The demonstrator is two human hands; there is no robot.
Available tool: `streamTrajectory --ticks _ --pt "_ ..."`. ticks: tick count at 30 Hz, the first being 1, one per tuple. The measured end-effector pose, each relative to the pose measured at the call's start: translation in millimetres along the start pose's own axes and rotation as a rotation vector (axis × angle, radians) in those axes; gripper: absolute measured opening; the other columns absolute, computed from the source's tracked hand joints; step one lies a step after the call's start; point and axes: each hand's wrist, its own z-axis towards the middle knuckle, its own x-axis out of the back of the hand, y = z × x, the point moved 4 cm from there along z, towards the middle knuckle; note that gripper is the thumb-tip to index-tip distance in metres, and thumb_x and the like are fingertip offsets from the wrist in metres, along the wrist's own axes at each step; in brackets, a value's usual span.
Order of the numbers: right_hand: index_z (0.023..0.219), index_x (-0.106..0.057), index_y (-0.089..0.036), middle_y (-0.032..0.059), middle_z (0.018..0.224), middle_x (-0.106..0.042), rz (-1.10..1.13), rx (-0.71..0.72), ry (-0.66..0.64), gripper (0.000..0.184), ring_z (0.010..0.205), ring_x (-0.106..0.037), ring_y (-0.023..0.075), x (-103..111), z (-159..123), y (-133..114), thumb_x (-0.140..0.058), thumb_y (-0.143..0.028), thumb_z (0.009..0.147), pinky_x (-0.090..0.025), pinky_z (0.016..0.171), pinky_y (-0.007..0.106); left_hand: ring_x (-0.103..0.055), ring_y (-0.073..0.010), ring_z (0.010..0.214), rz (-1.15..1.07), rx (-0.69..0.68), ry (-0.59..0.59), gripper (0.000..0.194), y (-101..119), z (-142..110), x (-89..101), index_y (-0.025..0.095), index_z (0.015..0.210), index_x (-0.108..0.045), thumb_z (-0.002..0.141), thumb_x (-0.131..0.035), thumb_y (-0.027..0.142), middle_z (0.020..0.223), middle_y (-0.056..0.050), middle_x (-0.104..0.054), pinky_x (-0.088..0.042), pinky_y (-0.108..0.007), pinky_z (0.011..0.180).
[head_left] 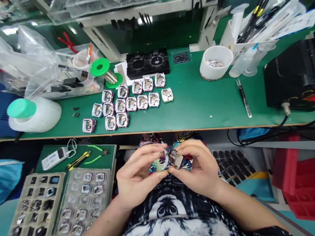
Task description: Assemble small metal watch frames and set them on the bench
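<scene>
Above my lap, just off the bench edge, both hands are held close together. In the fingertips of my left hand (135, 176) is a small square watch case (164, 160), with a pale greenish edge. Between thumb and fingers, my right hand (204, 172) pinches a small squarish grey metallic part (177, 160) right beside the case. Whether the two pieces touch I cannot tell. Several similar watch cases (131, 104) with silvery rims lie in uneven rows on the green bench (189, 107) ahead of my hands.
Tweezers (243, 98), a white cup (214, 69) and a black soldering station (300, 77) are at the right. Leftward stand a solder spool (100, 68) and a white bottle (41, 114). Lower left, compartment trays (59, 206) hold parts, near green-handled cutters (95, 158).
</scene>
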Motion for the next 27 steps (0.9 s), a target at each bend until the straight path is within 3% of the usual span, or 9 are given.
streamTrajectory --ticks 10,18,23,27 --pt "0.124 -0.064 -0.023 0.0079 0.109 -0.071 -0.094 0.198 -0.011 0.043 0.114 -0.077 0.0266 -3.0 4.2 -11.6 -0.083 -0.012 0.088 -0.071 0.095 0.045 -0.07 -0.0328 0.125 0.21 -0.08 0.042 0.055 3.0 -1.1 0.5 0.027 0.133 -0.075 0.085 -0.086 0.004 0.131 -0.009 -0.071 -0.063 -0.056 0.106" --pt "0.13 -0.063 -0.019 0.0103 0.113 -0.072 -0.133 0.294 -0.051 0.048 0.118 -0.077 0.0274 -2.9 -4.3 -9.5 -0.082 -0.008 0.087 -0.071 0.099 0.044 -0.07 -0.032 0.124 0.213 -0.074 0.064 0.056 1.2 -2.5 -1.0 0.029 0.132 -0.076 0.084 -0.086 0.004 0.129 -0.008 -0.07 -0.062 -0.056 0.107" --pt "0.13 -0.063 -0.022 0.0086 0.113 -0.072 -0.145 0.301 -0.047 0.047 0.116 -0.077 0.0263 -2.2 -3.8 -10.4 -0.081 -0.009 0.088 -0.071 0.097 0.044 -0.07 -0.0319 0.124 0.162 -0.023 0.08 0.054 -2.1 -3.5 0.0 0.028 0.131 -0.077 0.083 -0.087 0.005 0.128 -0.009 -0.07 -0.062 -0.053 0.106" --pt "0.127 -0.063 -0.022 0.0091 0.113 -0.071 -0.099 0.185 -0.035 0.045 0.112 -0.077 0.0249 -2.8 -0.3 -10.3 -0.083 -0.011 0.088 -0.07 0.097 0.042 -0.07 -0.0313 0.126 -0.017 0.071 0.075 0.052 -10.1 -4.1 1.0 0.026 0.132 -0.077 0.085 -0.085 0.003 0.132 -0.012 -0.068 -0.063 -0.048 0.106"
